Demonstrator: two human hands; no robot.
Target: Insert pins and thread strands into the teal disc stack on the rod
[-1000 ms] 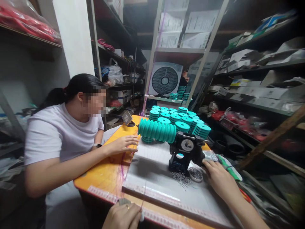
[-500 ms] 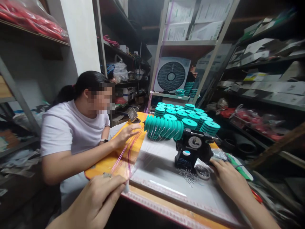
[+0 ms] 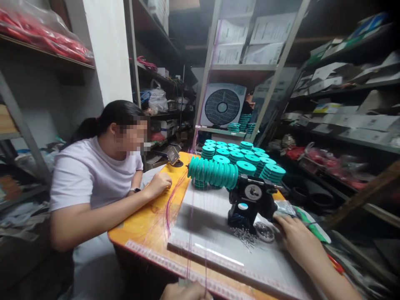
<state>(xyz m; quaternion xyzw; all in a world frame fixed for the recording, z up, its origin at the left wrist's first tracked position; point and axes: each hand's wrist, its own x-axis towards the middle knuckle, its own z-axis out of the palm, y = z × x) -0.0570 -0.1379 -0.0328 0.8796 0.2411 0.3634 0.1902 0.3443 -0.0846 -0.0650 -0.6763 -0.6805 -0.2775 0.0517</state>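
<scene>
My left hand is closed at the bottom edge, partly cut off. Thin pinkish-purple wires run from it up to a horizontal row of teal spools on a black hand-cranked winding machine. At the machine's right side, my right hand has its fingers curled round the crank handle, which they mostly hide. Small metal pieces lie loose below the machine, beside a round dish of similar pieces.
Stacks of teal spools stand behind the machine. At the left, a co-worker's hand rests on the yellow tabletop. A grey board lies under the machine. A box fan and loaded shelves stand behind.
My left hand has moved down and right, and the wires now hang steeply from the spools. The co-worker's hand has drawn back from the wires. My right hand stays at the crank.
</scene>
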